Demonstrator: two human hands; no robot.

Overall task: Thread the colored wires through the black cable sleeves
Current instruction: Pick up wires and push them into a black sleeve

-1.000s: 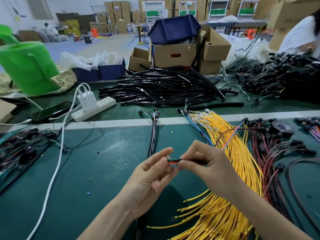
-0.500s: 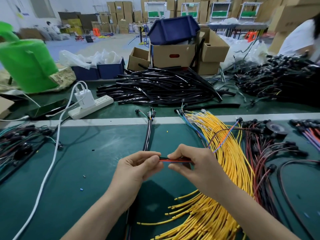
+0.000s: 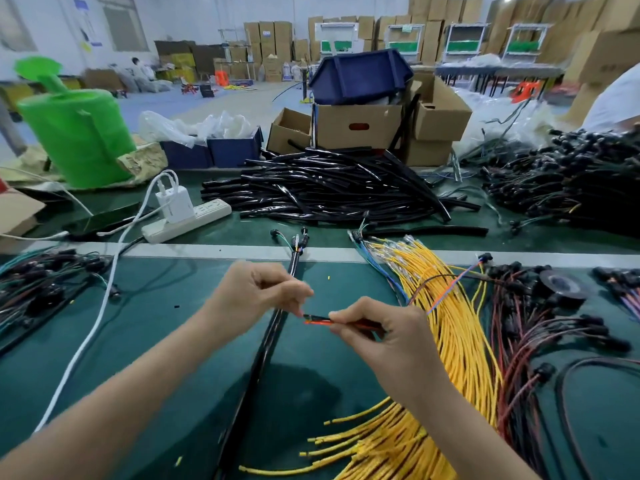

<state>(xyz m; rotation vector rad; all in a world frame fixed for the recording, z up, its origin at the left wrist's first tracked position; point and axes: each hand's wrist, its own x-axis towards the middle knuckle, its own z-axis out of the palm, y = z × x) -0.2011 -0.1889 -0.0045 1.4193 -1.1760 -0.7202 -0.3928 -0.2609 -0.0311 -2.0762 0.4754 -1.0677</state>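
Just above the green mat [image 3: 138, 341], pinched the colored wires [image 3: 317, 319] between thumb and forefinger of the right hand [image 3: 377, 337], and nipped their free tip with the curled fingertips [image 3: 301, 299] of the left hand [image 3: 263, 292]. Risked, by the look of it, splaying or buckling those thin, limp ends if pushed unevenly at a sleeve mouth. Looked red beside black between the hands, then trailed orange-blue across the yellow bundle [image 3: 450, 341]. Held it all over a black cable sleeve [image 3: 273, 344] lying on the mat.

A green watering can [image 3: 76, 140] is standing far left. A blue bin [image 3: 360, 76] is resting on a cardboard box [image 3: 356, 128].
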